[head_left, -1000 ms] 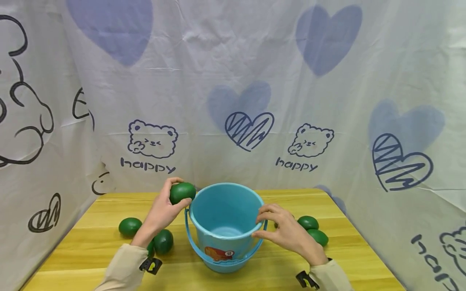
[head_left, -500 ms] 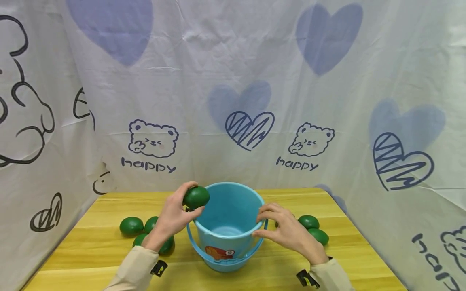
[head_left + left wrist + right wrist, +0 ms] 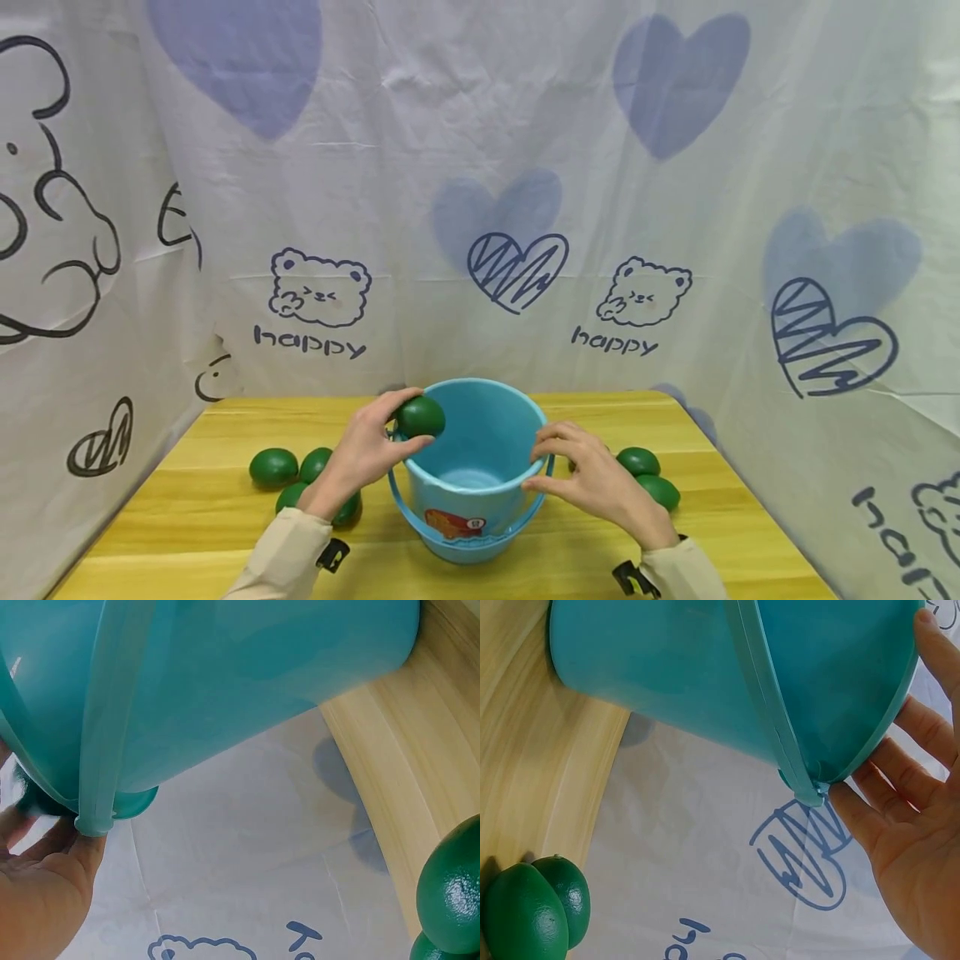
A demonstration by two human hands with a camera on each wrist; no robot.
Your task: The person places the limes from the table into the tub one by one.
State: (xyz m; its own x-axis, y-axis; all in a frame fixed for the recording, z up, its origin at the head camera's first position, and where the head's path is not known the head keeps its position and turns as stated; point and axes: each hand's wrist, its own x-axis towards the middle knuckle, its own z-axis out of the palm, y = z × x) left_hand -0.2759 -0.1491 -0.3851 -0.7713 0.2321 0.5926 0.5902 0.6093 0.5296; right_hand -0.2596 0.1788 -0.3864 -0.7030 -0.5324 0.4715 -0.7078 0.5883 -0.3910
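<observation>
A glossy green oval fruit (image 3: 421, 417) is held in my left hand (image 3: 370, 444), between the fingers and thumb, at the left rim of a light blue bucket (image 3: 480, 429). In the left wrist view, the bucket (image 3: 247, 675) and its handle hide most of that fruit (image 3: 37, 799). My right hand (image 3: 588, 479) touches the bucket's right rim with its fingertips and thumb. Its fingers lie fairly straight and spread along the rim in the right wrist view. The bucket stands upright, its handle hanging down in front; no fruit shows on the visible part of its floor.
Several more green oval fruits (image 3: 273, 468) lie on the wooden table (image 3: 187, 533) left of the bucket, partly behind my left forearm. To the right are two green fruits (image 3: 657, 492), plus one mostly hidden by my right hand. A printed white cloth (image 3: 420, 325) hangs behind the table.
My left hand has moved right and slightly down, carrying the green oval fruit from outside the bucket to its left rim. The right hand stays at the right rim.
</observation>
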